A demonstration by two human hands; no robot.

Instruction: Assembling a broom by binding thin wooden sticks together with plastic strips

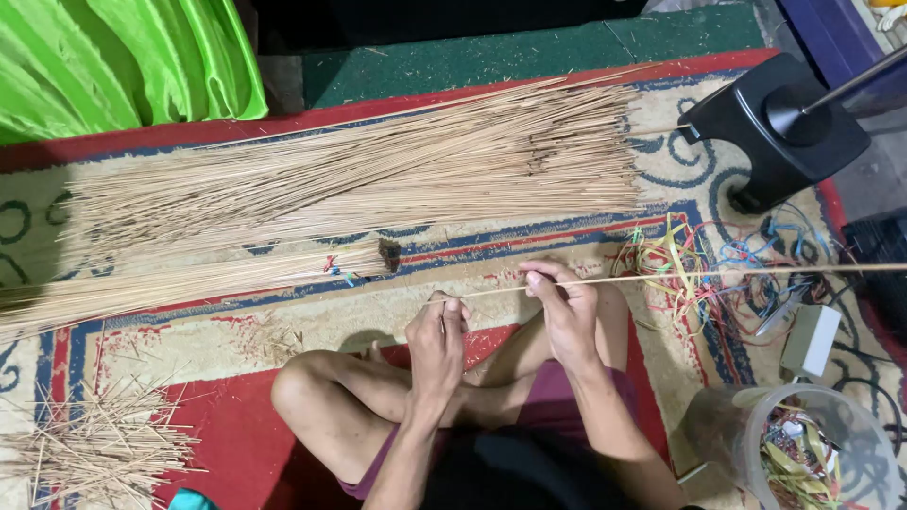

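A single thin stick (718, 275) runs almost level across the rug, from in front of the person's lap out to the right past a tangle of coloured strips (694, 274). It is very slender and long, and most of its length hangs free to the right, so I judge it could bend and snap if either hand presses down or twists hard near the held end; it could also slide out, since there is so little to grip, or its far end could snag in the strips.

The right hand (565, 316) has its grip closed to a pinch, fingertips tight on the stick a little way in from the near end. The left hand (436, 342) is curled nearly shut around the near end itself (whether it also holds a small tool I cannot tell).

Further out, a tied bundle of sticks (189, 283) lies just beyond the hands, a wide spread of loose sticks (378, 170) beyond that, and a heap of short offcuts (94, 449) at the lower left. A clear plastic tub (803, 453) of strips stands by the right knee, and a black stand base (775, 127) sits at the upper right
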